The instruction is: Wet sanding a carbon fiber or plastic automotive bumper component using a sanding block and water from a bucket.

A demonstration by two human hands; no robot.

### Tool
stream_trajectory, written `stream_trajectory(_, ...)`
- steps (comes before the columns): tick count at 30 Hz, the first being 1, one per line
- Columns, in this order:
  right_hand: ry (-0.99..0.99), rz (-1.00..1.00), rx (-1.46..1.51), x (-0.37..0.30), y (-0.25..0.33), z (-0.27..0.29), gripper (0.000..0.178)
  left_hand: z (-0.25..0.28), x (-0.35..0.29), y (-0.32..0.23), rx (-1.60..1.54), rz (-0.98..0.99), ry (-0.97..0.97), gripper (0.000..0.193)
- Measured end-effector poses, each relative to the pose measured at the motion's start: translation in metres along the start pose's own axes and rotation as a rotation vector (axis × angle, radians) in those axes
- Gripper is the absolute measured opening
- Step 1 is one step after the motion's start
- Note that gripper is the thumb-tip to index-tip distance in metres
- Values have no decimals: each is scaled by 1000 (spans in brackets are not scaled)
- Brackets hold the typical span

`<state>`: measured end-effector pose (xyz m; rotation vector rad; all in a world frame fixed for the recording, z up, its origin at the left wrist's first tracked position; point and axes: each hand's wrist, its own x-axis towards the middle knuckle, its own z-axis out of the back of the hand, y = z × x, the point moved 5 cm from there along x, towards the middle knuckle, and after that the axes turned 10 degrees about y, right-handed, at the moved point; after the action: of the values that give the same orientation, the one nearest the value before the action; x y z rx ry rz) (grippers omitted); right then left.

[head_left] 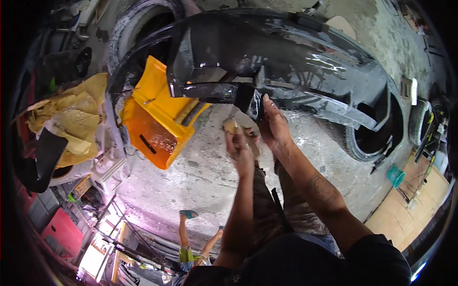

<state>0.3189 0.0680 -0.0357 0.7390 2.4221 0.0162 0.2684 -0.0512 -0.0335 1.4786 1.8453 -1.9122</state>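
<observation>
A large black car bumper (305, 57), wet and glossy in patches, spans the upper part of the view. My right hand (275, 121) is closed on its near edge, beside a shiny black corner piece. Just left of it and slightly lower, my left hand (241, 150) pinches a small tan piece (231, 126) that looks like a pad or folded sandpaper. Motion blurs this hand, and it appears apart from the bumper. An orange-yellow plastic panel (160, 117) lies on the left, partly under the bumper's end.
Tyres (114, 47) (350, 143) lie under both ends of the bumper on the concrete floor (191, 190). Crumpled brown paper (76, 119) is heaped at left. A teal container (395, 176) stands by a wooden board (405, 205). Another person's legs (183, 233) show at the lower left.
</observation>
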Motion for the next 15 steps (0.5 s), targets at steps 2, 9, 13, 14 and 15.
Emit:
stream_trajectory(2, 9, 113, -9, -2, 0, -12, 19, 29, 17, 7, -236, -9, 141, 47)
stream_trajectory(9, -85, -20, -273, -37, -3, 60, 21, -14, 47, -20, -338, -218, 207, 47)
stream_trajectory(13, -127, -65, -716, -43, 28, 36, 30, -11, 38, -32, 93, -214, 282, 41)
stream_trajectory(14, -143, -5, -989, -40, 40, 30, 31, -13, 36, -34, 90, -211, 283, 41)
stream_trajectory(15, -139, -50, -1029, -35, 40, 29, 32, -16, 34, -33, 133, -192, 319, 42)
